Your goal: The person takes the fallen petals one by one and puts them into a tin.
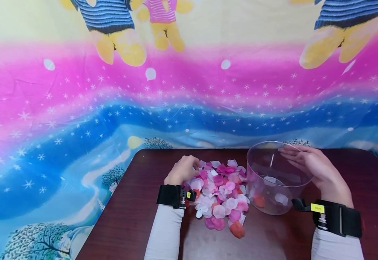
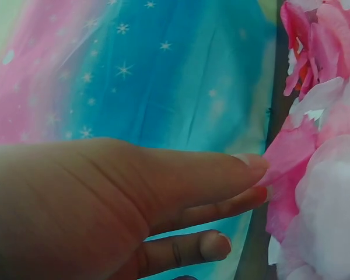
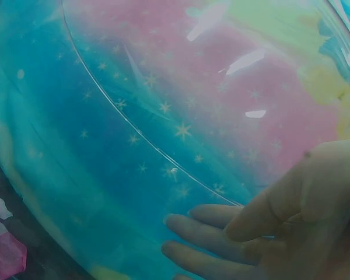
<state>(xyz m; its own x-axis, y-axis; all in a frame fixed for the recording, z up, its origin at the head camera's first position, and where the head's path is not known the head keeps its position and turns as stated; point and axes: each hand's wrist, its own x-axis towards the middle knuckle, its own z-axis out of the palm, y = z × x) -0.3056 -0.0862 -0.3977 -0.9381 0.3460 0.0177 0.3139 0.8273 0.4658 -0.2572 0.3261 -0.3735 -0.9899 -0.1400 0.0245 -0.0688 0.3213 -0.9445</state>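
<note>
We see the brown table (image 1: 137, 216), its far edge against a starry cloth. Near that edge the right hand (image 1: 312, 166) cups the clear tub (image 1: 273, 180), fingers straight. Left of it the left hand (image 1: 182, 169) pinches one petal (image 2: 291, 154) from the petal heap (image 1: 221, 195).
</note>
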